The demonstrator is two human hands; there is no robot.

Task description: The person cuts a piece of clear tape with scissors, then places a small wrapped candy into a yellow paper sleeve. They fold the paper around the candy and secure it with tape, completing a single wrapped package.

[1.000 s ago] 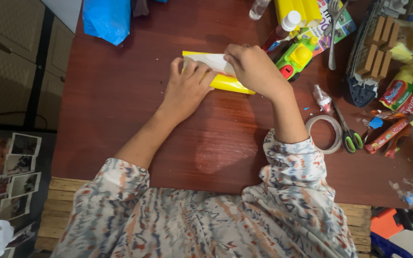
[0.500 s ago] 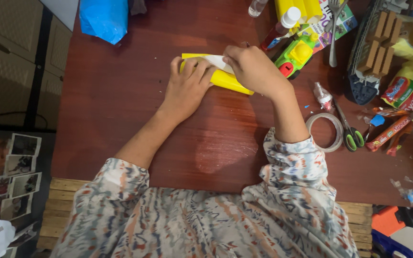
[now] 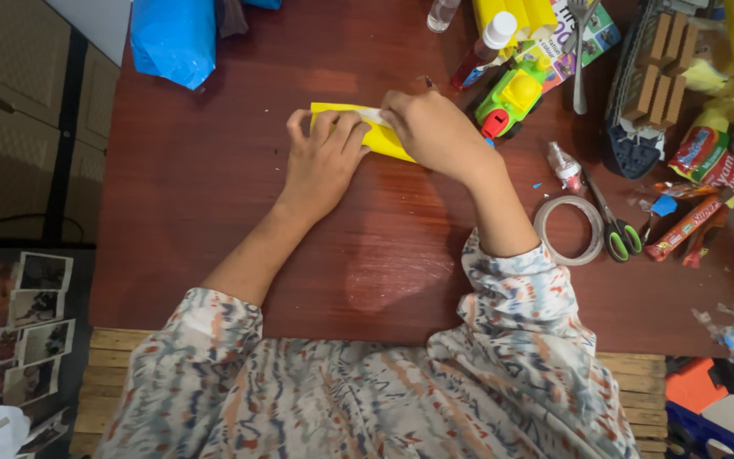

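Head view, left hand (image 3: pixel 323 161): fingers (image 3: pixel 333 127) spread flat, pinning the yellow paper (image 3: pixel 381 138).
Right hand (image 3: pixel 431 129): fingers curled, pinching its white strip (image 3: pixel 373 113).
Paper: flat on the red desk (image 3: pixel 189 195).
Nearby: toy truck (image 3: pixel 507 99), tape roll (image 3: pixel 569 229), scissors (image 3: pixel 612 225).

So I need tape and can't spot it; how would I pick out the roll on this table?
Start at the dark red wooden table and go to the clutter by the person's right forearm. The clear tape roll lies flat just left of the green-handled scissors, the only hollow see-through ring there.
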